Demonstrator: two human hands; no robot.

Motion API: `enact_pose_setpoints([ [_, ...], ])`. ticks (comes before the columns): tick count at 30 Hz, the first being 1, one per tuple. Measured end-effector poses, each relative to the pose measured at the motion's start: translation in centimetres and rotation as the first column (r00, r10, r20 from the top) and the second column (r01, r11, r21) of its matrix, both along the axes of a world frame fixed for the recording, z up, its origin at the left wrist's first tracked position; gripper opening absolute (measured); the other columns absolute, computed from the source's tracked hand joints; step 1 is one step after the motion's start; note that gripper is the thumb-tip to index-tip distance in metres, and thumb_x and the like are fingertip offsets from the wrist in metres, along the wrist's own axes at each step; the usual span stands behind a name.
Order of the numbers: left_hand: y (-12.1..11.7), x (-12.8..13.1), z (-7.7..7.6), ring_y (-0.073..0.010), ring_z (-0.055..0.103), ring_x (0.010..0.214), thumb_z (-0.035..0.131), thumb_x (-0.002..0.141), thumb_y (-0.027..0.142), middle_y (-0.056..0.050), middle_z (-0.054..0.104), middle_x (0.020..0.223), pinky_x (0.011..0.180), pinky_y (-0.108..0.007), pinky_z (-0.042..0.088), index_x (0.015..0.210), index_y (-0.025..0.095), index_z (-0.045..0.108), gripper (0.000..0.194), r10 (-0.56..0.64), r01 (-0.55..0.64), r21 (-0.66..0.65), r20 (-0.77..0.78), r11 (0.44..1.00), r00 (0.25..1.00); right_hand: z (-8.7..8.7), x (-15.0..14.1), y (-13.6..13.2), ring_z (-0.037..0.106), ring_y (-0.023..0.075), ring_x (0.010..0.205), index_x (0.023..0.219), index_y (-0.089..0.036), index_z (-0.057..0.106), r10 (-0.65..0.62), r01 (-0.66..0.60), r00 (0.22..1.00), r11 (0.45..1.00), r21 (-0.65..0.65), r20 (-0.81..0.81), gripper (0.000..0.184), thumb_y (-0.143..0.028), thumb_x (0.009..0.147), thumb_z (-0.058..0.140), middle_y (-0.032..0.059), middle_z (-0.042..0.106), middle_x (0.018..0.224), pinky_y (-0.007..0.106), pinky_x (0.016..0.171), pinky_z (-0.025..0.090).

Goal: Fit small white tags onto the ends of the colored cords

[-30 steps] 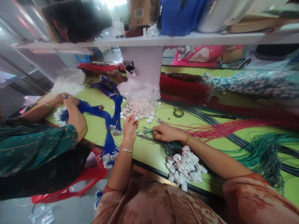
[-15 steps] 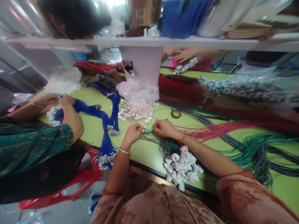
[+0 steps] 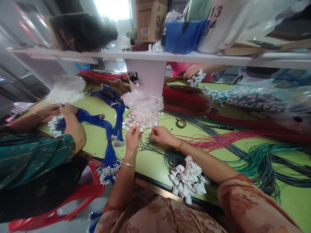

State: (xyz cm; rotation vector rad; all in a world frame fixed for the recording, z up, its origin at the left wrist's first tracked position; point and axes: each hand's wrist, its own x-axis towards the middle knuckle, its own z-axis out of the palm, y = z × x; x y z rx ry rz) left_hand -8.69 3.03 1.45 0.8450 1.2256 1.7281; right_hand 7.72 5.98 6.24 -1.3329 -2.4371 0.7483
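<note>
My left hand point(image 3: 132, 137) is closed in a pinch at the near edge of a pile of white plastic connectors point(image 3: 142, 119). White shows by its fingertips, but what they hold is too small to make out. Beside it, my right hand point(image 3: 161, 135) is also pinched, its fingertips facing the left ones; a tiny pale piece shows there, blurred. Dark thin wires point(image 3: 156, 148) run below both hands, their loose ends on the green table point(image 3: 149, 167). They lead to a bundle of white connector housings point(image 3: 189, 178) at the table's front edge.
At left, a co-worker's hands point(image 3: 68, 109) work on blue wires point(image 3: 108, 128). Black tape point(image 3: 180, 123), pink wires point(image 3: 222, 139) and green wires point(image 3: 261, 157) lie to the right. A shelf point(image 3: 107, 57) crosses above; another person's hand point(image 3: 191, 72) shows behind it.
Both my hands have moved slightly left, the left one up against the connector pile. The wire ends between them now lie lower on the table. The view has tilted up a little.
</note>
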Motion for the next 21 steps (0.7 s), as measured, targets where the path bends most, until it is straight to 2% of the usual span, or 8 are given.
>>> enact_pose_setpoints([
  [4, 0.0, 0.1, 0.2, -0.0053, 0.056, 0.058, 0.075, 0.067, 0.036, 0.001, 0.063, 0.074, 0.057, -0.018, 0.043, 0.080, 0.015, 0.062, 0.028, 0.046, -0.047, 0.002, 0.155, 0.999, 0.987, 0.0, -0.9, 0.6, 0.044, 0.0085, 0.057, 0.073, -0.014, 0.057, 0.006, -0.060, 0.936, 0.988, -0.144, -0.351, 0.010, -0.020, 0.074, 0.050, -0.0014, 0.057, 0.064, 0.019, 0.055, 0.033],
  [7, -0.2, 0.3, 0.6, -0.0051, 0.055, 0.056, 0.077, 0.065, 0.034, 0.002, 0.061, 0.071, 0.057, -0.018, 0.042, 0.082, 0.015, 0.061, 0.030, -0.021, 0.026, -0.015, 0.269, 1.000, 0.963, 0.0, -0.9, 0.4, 0.042, 0.0079, 0.055, 0.074, -0.014, 0.057, 0.039, -0.110, 0.880, 0.986, -0.123, -0.474, 0.014, -0.026, 0.077, 0.050, -0.0024, 0.055, 0.063, 0.019, 0.054, 0.033],
  [10, -0.5, 0.7, 0.8, -0.0055, 0.053, 0.055, 0.078, 0.064, 0.033, 0.002, 0.060, 0.069, 0.055, -0.018, 0.042, 0.082, 0.015, 0.060, 0.031, -0.120, 0.135, -0.022, 0.334, 0.991, 0.935, -0.2, -0.3, -0.2, 0.043, 0.0079, 0.056, 0.075, -0.014, 0.057, 0.061, -0.089, 0.879, 0.995, -0.036, -0.474, 0.014, -0.027, 0.077, 0.051, -0.0021, 0.055, 0.064, 0.020, 0.054, 0.033],
  [14, -0.7, 1.4, 0.5, -0.0061, 0.054, 0.058, 0.076, 0.067, 0.034, -0.002, 0.063, 0.073, 0.056, -0.018, 0.042, 0.082, 0.013, 0.061, 0.030, -0.213, 0.239, -0.031, 0.355, 0.970, 0.910, -0.5, 0.7, -0.8, 0.042, 0.0079, 0.055, 0.075, -0.015, 0.056, 0.027, -0.011, 0.887, 0.999, 0.037, -0.460, 0.013, -0.026, 0.078, 0.052, -0.0017, 0.055, 0.064, 0.020, 0.053, 0.032],
  [21, -0.9, 2.0, 0.3, -0.0072, 0.055, 0.061, 0.075, 0.069, 0.036, -0.003, 0.065, 0.076, 0.058, -0.019, 0.042, 0.081, 0.013, 0.061, 0.029, -0.270, 0.301, -0.033, 0.356, 0.953, 0.895, -0.9, 1.1, -0.9, 0.041, 0.0076, 0.053, 0.072, -0.015, 0.057, 0.033, -0.010, 0.926, 0.998, 0.063, -0.375, 0.010, -0.025, 0.075, 0.055, -0.0031, 0.053, 0.059, 0.020, 0.053, 0.029],
])
